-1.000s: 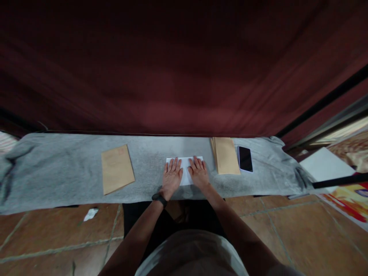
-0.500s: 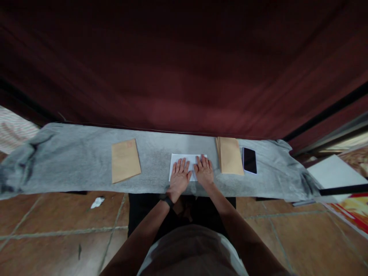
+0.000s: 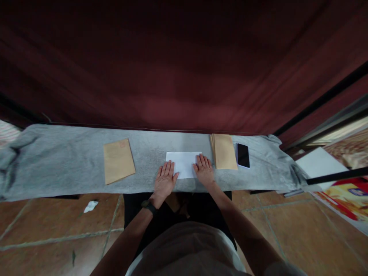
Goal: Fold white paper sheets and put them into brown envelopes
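A white sheet of paper (image 3: 184, 164), apparently folded, lies flat on the grey cloth in front of me. My left hand (image 3: 166, 179) rests at its left edge, palm down, with the fingers stretched out. On the paper's right end lies my right hand (image 3: 204, 169), flat with its fingers extended, covering that edge. Neither hand grips anything. Just beyond my right hand is a stack of brown envelopes (image 3: 225, 151). Farther off to the left, brown envelopes (image 3: 118, 161) lie slightly turned on the cloth.
A phone (image 3: 243, 155) lies right of the stack. The grey cloth (image 3: 71, 161) covers a long narrow table, with a dark red curtain (image 3: 172, 76) hanging behind. A crumpled white tissue (image 3: 91, 206) is on the tiled floor. A white board (image 3: 320, 166) stands at the right.
My left hand has slid left across the paper to its left edge, uncovering the middle. My right hand stays at the right end. The whole view has shifted slightly.
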The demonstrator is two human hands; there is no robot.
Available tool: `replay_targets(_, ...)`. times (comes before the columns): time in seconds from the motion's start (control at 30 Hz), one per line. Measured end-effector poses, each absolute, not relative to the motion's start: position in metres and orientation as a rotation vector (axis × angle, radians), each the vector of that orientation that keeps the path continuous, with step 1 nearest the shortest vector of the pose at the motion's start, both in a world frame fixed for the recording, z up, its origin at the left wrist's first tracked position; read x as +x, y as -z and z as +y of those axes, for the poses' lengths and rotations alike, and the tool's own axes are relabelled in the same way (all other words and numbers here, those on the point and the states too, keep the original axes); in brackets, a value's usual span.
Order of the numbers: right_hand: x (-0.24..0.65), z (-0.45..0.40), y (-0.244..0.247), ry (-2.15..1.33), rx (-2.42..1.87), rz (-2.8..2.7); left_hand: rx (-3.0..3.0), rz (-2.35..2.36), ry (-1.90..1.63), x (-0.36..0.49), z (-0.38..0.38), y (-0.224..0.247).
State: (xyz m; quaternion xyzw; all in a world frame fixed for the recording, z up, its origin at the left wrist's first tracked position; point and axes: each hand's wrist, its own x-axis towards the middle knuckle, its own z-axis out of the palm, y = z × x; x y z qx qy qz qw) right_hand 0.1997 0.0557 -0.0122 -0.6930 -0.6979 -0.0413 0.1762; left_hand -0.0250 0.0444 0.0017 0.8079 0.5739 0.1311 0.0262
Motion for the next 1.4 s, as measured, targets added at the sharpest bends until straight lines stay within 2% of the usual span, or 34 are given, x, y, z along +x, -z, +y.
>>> replay_targets(0.13,0.194,0.038,0.007,0.114,-1.972,-1.980,2.511,1.764,-0.414,-0.025,0.045,0.003)
replay_targets(0.3,0.164,0.011,0.008,0.031,-1.772,-2.140,2.538,1.771,-0.417,-0.026,0.047,0.007)
replay_targets(0.6,0.177,-0.007,0.013,0.124,-1.863,-2.010,2.493,1.819,-0.436,-0.014,0.045,-0.003)
replay_targets(0.73,0.177,-0.007,0.012,0.114,-1.882,-2.028,2.541,1.655,-0.435,0.016,0.047,-0.010)
replay_targets(0.9,0.177,-0.007,0.015,0.099,-1.879,-2.033,2.480,1.613,-0.311,0.038,0.072,-0.007)
replay_targets(1.17,0.178,-0.006,0.017,0.100,-1.875,-2.039,2.473,1.740,-0.353,-0.004,0.118,0.000)
replay_targets(1.4,0.177,-0.009,0.012,0.065,-1.901,-2.039,2.516,1.766,-0.463,-0.013,0.073,-0.008)
